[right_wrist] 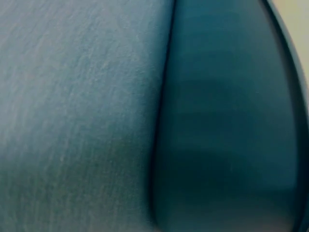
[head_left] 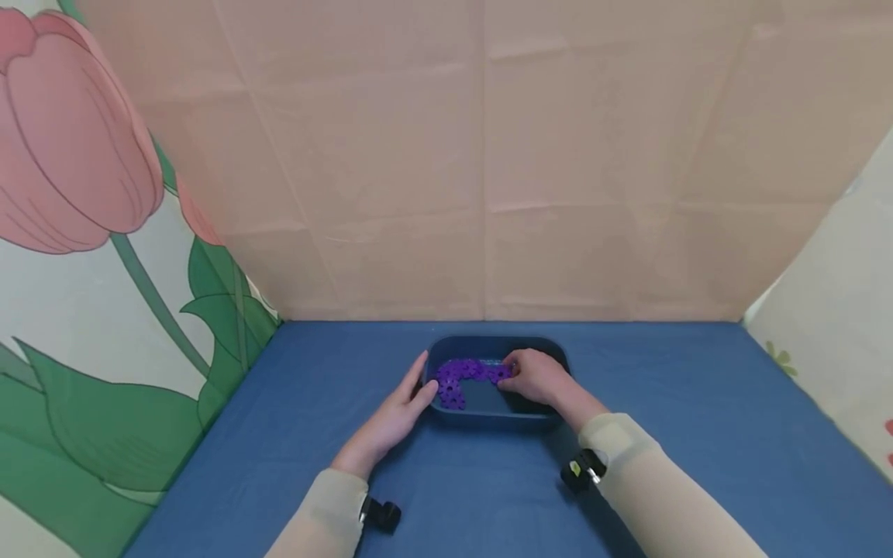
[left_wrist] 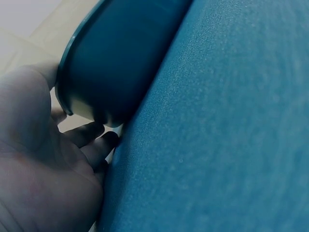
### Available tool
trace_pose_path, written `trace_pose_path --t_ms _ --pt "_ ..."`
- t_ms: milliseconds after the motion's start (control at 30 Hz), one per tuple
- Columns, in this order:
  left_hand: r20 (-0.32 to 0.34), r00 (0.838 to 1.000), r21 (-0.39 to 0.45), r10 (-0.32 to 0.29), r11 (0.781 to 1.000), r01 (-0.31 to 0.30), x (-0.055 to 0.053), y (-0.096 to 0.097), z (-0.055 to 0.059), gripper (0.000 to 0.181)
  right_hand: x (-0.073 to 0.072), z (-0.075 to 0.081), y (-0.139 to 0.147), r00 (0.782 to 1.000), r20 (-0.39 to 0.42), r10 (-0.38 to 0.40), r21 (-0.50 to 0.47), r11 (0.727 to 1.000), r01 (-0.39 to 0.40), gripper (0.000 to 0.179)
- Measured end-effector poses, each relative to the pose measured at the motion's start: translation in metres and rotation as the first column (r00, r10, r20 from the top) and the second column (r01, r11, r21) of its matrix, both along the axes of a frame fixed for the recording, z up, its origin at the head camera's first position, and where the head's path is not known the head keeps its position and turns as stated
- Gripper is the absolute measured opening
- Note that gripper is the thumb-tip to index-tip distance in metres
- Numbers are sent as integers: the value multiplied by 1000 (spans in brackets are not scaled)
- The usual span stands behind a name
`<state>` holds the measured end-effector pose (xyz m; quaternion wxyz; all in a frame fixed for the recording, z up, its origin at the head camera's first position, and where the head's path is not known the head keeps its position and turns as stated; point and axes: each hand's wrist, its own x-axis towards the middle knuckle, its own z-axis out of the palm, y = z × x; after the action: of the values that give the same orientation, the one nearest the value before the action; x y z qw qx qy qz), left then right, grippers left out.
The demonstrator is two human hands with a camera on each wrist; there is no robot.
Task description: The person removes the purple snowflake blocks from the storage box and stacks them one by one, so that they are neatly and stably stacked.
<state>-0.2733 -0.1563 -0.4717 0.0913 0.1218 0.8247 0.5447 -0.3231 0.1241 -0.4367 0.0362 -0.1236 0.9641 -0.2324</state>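
Note:
A dark blue rectangular basin [head_left: 481,420] with rounded corners stands on the table. Inside it, a purple chain of small pieces with dark holes [head_left: 455,374] curves in an arc along the left and far sides. My left hand [head_left: 391,418] holds the basin's left end, thumb over the rim and the other fingers along the outside wall; the left wrist view shows the fingertips against that wall. Reaching over the near right rim, my right hand [head_left: 540,377] pinches the chain's right end between thumb and fingers. The right wrist view shows only the basin's outer wall [right_wrist: 222,111], the hand being out of frame.
The blue cloth-covered table [head_left: 335,364] extends on both sides of the basin. Behind it rises a creased beige sheet [head_left: 488,155]. A tulip-patterned wall covering [head_left: 77,139] stands at the left, a pale one [head_left: 837,279] at the right.

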Motion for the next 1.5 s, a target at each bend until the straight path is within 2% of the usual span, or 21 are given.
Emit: trace_pose_path --t_ms 233,567,667,800,900,1000,1267,1500 --pt "-4 1000 0 -10 1000 10 2 0 -4 66 12 9 5 997 -74 -16 -21 1000 15 39" --pt "-15 999 3 -31 1000 31 1 -3 -2 63 41 24 22 982 -163 -93 -163 984 66 47" --pt "9 999 -2 -40 999 40 4 -4 3 64 50 27 29 975 -188 -117 -211 975 77 49" --pt "25 998 -7 -59 998 59 13 -3 18 65 58 31 40 965 -215 -149 -250 964 93 51" --pt "26 998 -4 -62 998 63 20 -3 28 66 60 33 50 957 -230 -177 -269 957 112 51" --pt "33 998 2 -57 998 56 21 -4 30 65 58 35 61 951 -234 -203 -278 951 135 54" --pt "28 998 4 -49 999 49 19 -4 28 67 52 36 89 937 -218 -274 -289 935 207 62" --pt "28 998 9 -56 998 55 20 -5 30 66 46 28 111 930 -193 -313 -298 922 249 67"
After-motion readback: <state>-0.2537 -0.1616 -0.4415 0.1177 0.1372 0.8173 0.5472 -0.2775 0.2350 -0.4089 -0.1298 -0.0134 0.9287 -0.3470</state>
